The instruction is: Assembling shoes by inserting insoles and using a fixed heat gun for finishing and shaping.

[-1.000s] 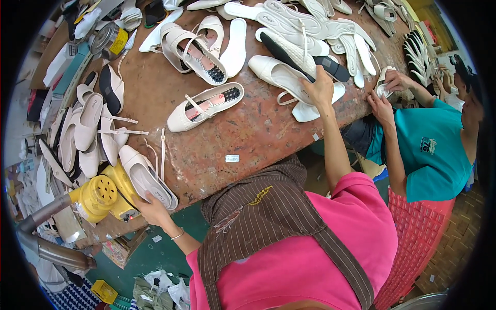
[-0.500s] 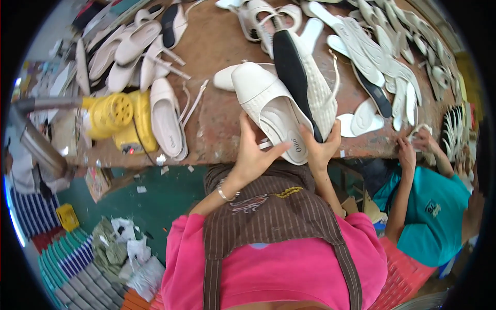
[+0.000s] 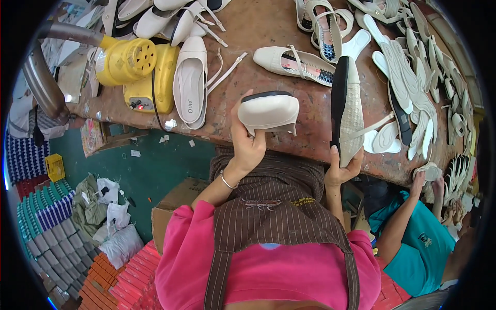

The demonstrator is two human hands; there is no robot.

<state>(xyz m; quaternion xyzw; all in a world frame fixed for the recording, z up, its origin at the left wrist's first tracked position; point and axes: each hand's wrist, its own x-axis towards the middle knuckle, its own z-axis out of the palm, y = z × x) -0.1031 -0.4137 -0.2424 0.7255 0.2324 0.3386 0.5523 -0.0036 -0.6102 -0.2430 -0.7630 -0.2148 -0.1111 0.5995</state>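
Note:
My left hand [image 3: 247, 140] grips a cream flat shoe [image 3: 269, 113], which is tipped so that one rounded end faces me and the dark sole edge is uppermost. My right hand [image 3: 342, 170] holds another cream shoe [image 3: 355, 98] upright by its lower end, black sole to the left. A thin strap sticks out from this shoe's right side. Between and beyond my hands, a strapped cream shoe [image 3: 281, 61] rests on the worn brown table [image 3: 227, 111]; its patterned inside shows. To the left lies a pale slingback shoe [image 3: 190, 82] with loose straps.
A yellow machine [image 3: 164, 77] with a metal pipe stands at the table's left. Cream shoes [image 3: 154, 23] pile up behind it. White insoles [image 3: 395, 70] and more shoes cover the right side. A co-worker in a teal shirt [image 3: 421, 245] handles a pale piece at right.
The two shoes, close together before, are now apart, one in each hand. The left one has turned from showing its inside to end-on. The view has shifted, so the table sits differently.

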